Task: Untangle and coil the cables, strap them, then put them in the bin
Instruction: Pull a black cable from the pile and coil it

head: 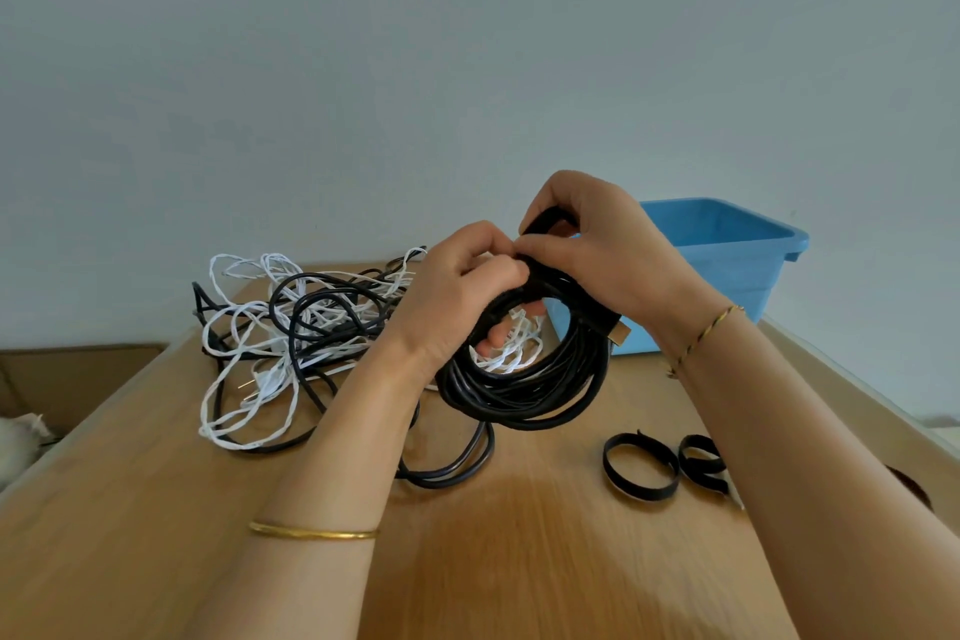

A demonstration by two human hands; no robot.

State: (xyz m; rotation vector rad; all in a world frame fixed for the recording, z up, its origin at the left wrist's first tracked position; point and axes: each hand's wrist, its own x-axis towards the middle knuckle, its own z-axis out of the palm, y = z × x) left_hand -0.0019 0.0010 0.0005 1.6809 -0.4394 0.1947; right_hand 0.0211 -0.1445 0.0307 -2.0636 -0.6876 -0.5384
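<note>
two loose straps [644, 493] [696, 473] (black), one bin [737, 276]

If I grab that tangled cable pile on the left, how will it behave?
Probably floppy: the tangled cable pile sprawls in loose loops. It would likely lift as one clump, since white and black strands interlace.

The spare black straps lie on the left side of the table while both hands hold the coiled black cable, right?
Wrong side. In the head view the spare black straps lie on the right side of the table; the left hand and right hand do hold the coiled black cable.
</note>
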